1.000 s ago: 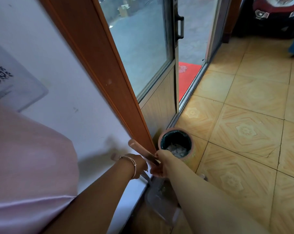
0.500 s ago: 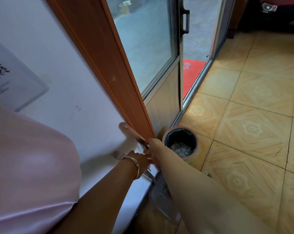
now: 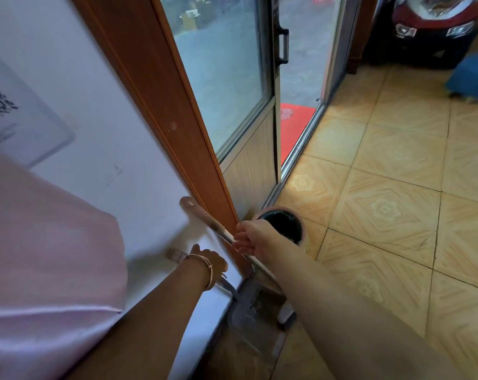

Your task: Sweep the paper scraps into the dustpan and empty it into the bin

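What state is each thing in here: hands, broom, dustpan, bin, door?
Left hand: grips the dustpan handle.
Right hand: on the broom handle, fingers loose.
Broom: leaning against the door frame.
Dustpan: on the floor by the wall.
Bin: upright, dark liner, contents hidden.
Door: slid open.

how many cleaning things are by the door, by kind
long handles: 2, the upper one at the right hand, the lower one at the left hand
dustpan: 1
bin: 1
total: 4
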`<state>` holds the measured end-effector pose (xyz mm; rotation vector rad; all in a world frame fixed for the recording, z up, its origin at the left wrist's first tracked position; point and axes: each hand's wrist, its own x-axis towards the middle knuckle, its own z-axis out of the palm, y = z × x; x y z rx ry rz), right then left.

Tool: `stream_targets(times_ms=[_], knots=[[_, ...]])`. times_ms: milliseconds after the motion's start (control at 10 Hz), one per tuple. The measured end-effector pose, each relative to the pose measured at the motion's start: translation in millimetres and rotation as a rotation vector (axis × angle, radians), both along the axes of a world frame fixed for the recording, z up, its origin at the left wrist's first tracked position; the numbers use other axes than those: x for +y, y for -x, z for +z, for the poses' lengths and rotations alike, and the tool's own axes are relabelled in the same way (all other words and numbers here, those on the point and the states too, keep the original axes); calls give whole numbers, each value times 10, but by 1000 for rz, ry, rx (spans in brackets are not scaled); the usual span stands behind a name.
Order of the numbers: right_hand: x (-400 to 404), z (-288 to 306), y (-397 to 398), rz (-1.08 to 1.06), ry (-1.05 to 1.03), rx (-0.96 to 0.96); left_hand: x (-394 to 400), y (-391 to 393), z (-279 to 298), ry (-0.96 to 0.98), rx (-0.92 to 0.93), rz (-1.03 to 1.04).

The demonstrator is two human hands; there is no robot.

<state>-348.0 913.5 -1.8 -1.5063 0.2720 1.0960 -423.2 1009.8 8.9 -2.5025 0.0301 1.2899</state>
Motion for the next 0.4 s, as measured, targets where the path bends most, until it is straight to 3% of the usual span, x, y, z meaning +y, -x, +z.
stream_targets(times_ms=[200,400], knots=[[-710,354,7,-188,-161,-110,-115,-1,30,-37,80,-19],[-1303,653,92,-247,-290,-168,-360,0,203,153,-137,79]])
